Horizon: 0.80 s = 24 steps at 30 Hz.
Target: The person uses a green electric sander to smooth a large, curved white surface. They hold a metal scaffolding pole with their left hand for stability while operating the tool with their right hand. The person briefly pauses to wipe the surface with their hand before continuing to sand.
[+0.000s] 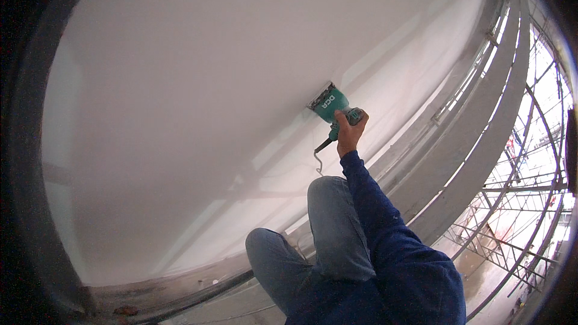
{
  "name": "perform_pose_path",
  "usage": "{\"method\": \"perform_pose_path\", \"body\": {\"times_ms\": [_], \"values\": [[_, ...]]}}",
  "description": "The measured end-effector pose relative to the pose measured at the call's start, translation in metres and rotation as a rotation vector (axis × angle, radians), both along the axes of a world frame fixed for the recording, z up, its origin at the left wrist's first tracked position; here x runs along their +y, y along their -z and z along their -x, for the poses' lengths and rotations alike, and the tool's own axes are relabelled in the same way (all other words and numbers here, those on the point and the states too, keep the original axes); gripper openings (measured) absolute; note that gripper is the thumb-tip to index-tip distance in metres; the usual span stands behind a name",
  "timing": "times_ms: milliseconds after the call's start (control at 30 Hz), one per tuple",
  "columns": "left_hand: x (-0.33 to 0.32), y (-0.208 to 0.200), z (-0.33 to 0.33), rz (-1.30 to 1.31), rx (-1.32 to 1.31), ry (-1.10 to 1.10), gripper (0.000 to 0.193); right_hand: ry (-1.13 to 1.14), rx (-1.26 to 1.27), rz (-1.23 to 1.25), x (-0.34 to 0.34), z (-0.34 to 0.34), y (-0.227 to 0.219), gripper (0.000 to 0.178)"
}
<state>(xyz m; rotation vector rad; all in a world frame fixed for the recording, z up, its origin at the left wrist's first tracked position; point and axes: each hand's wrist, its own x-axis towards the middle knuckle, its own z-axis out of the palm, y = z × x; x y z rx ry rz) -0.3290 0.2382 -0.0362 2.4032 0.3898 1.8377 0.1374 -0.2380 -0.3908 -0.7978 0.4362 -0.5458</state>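
Note:
My right hand (349, 133) is closed around the rear grip of a green electric sander (332, 105), with the arm in a blue sleeve stretched out. The sander's dark, dusty base lies against a large white plastered panel (180, 96). A dark cord (324, 145) leaves the tool beside my wrist and hangs down behind my raised knee. Paler and greyer bands run slantwise over the panel around the sander. My left hand does not show.
My bent knees (334, 204) rise between me and the panel. Long grey planks (469, 168) curve along the right side. Beyond them stands metal scaffolding (512, 204) in bright light. A dark pipe or hose (208, 292) runs below the panel's lower edge.

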Motion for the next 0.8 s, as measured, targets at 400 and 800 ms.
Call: {"method": "perform_pose_path", "body": {"times_ms": [400,800], "values": [[-0.049,0.007,-0.025,0.353,-0.115,0.219,0.031,0.139,-0.172,0.47,-0.007,-0.009,-0.158,0.068],[-0.058,-0.001,-0.029,0.506,-0.128,0.327,0.035,0.195,-0.475,1.03,0.017,0.012,-0.38,0.067]]}}
